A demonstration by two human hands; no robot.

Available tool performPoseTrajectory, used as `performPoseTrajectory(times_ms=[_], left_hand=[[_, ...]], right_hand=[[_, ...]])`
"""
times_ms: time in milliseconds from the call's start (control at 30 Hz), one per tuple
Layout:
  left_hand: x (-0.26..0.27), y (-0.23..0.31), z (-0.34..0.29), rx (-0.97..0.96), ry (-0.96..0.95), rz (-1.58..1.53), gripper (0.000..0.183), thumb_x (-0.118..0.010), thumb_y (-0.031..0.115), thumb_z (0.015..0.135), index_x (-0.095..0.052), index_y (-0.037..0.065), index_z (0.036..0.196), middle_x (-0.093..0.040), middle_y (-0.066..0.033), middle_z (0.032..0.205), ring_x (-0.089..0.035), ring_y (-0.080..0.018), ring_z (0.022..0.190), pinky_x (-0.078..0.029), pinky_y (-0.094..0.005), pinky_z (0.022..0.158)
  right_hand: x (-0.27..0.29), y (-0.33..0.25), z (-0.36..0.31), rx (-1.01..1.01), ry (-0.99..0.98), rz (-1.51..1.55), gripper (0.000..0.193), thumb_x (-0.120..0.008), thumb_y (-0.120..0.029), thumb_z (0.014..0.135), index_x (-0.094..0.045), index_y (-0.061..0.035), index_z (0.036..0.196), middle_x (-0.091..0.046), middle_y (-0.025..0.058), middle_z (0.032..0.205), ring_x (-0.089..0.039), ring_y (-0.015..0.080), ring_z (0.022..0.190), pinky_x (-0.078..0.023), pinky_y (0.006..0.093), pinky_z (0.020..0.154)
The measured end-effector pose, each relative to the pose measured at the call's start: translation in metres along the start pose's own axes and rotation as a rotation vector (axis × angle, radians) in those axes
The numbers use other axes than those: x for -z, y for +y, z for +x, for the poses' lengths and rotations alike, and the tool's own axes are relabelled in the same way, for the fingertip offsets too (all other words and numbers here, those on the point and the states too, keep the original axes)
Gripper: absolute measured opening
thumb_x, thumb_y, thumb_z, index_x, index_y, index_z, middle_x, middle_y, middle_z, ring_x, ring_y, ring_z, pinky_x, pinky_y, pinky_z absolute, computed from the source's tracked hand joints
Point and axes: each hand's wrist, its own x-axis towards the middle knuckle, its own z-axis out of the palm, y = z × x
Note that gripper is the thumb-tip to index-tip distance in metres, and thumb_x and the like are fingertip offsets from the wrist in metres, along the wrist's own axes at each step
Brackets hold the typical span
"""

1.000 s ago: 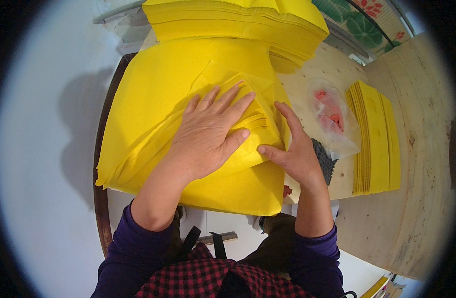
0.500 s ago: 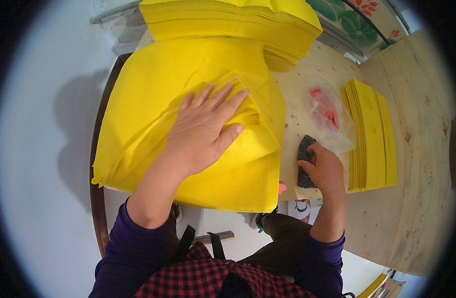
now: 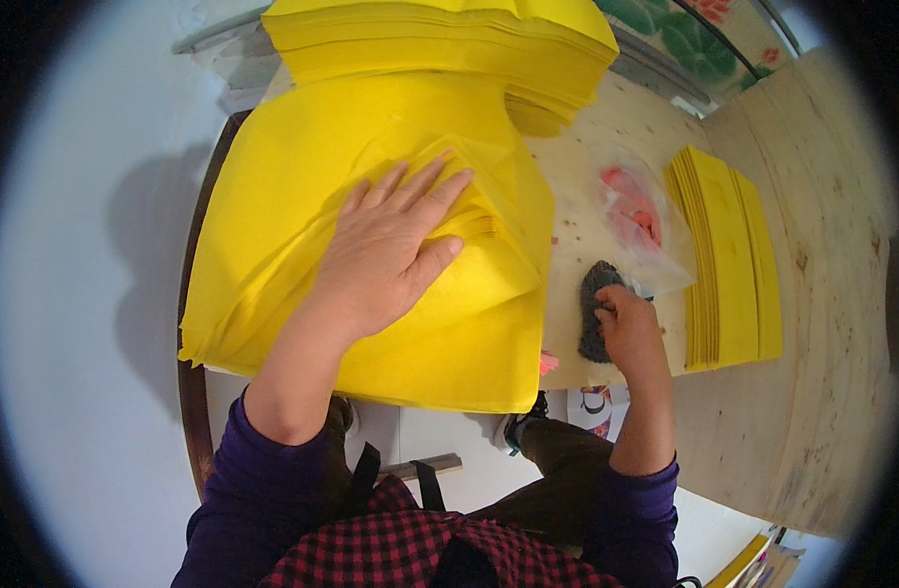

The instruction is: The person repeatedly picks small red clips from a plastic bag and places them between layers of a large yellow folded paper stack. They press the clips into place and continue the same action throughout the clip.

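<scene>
My left hand [image 3: 383,245] lies flat with fingers spread on a large yellow sheet [image 3: 449,358], which looks like thin cloth or paper. Beside the fingertips the sheet is folded and creased, and layered edges show near the thumb. On the bare wood to the right, my right hand [image 3: 628,323] pinches the side of a dark grey, fuzzy pad [image 3: 596,314] between thumb and fingers. The pad's upper end narrows to a point; whether it fully rests on the table cannot be seen.
A thick stack of folded yellow sheets [image 3: 439,44] sits at the far side. Folded yellow bundles [image 3: 728,260] stand at the right, by a wooden panel [image 3: 831,294]. A clear plastic bag with red pieces [image 3: 640,216] lies between. A white wall [image 3: 87,294] is at left.
The view has shifted slightly. My right thumb and fingers have closed more on the grey pad, whose upper end looks more bent. My left hand stays on the yellow sheet.
</scene>
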Motion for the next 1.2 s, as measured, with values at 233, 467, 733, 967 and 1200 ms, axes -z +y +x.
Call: performPoseTrajectory(times_ms=[233, 467, 733, 967, 1200], left_hand=[[0.001, 0.001, 0.000, 0.002, 0.002, 0.013, 0.068, -0.039, 0.055, 0.099, -0.037, 0.014, 0.153, -0.036, -0.0151, 0.157, -0.031, -0.0445, 0.143, -0.020, -0.0540, 0.117], [0.002, 0.002, -0.001, 0.014, -0.010, -0.013, 0.066, -0.042, 0.052, 0.099, -0.036, 0.016, 0.153, -0.036, -0.0150, 0.157, -0.030, -0.0437, 0.144, -0.019, -0.0544, 0.118], [0.003, 0.003, -0.001, 0.020, -0.013, -0.010, 0.064, -0.043, 0.050, 0.099, -0.036, 0.017, 0.154, -0.035, -0.0135, 0.158, -0.029, -0.0436, 0.145, -0.017, -0.0553, 0.118], [0.003, 0.003, -0.002, 0.002, -0.001, 0.014, 0.059, -0.047, 0.042, 0.099, -0.037, 0.017, 0.152, -0.035, -0.0129, 0.158, -0.032, -0.0426, 0.143, -0.022, -0.0575, 0.117], [0.003, 0.004, -0.001, 0.000, -0.001, 0.049, 0.060, -0.047, 0.042, 0.099, -0.036, 0.017, 0.152, -0.035, -0.0125, 0.158, -0.032, -0.0422, 0.143, -0.022, -0.0579, 0.116]], right_hand=[[-0.014, -0.001, 0.005, 0.013, 0.085, -0.060, 0.015, -0.069, -0.013, 0.087, -0.063, 0.0009, 0.088, -0.064, 0.0218, 0.084, -0.062, 0.0416, 0.080, -0.049, 0.0454, 0.069], [-0.016, -0.003, 0.002, -0.008, 0.028, -0.178, 0.024, -0.067, -0.022, 0.089, -0.059, -0.0004, 0.083, -0.062, 0.0233, 0.084, -0.061, 0.0446, 0.085, -0.048, 0.0523, 0.073], [-0.017, -0.003, 0.007, -0.027, 0.062, -0.141, 0.025, -0.072, -0.021, 0.088, -0.060, -0.0003, 0.081, -0.063, 0.0209, 0.083, -0.059, 0.0417, 0.076, -0.047, 0.0448, 0.066], [0.000, -0.040, 0.005, -0.020, 0.270, 0.195, 0.024, -0.069, -0.026, 0.091, -0.067, -0.0025, 0.096, -0.067, 0.0111, 0.089, -0.065, 0.0274, 0.078, -0.050, 0.0382, 0.070], [-0.017, -0.096, 0.026, 0.247, 0.207, 0.400, 0.056, -0.076, -0.032, 0.083, -0.057, -0.0081, 0.129, -0.051, 0.0136, 0.141, -0.050, 0.0276, 0.128, -0.042, 0.0386, 0.103]])
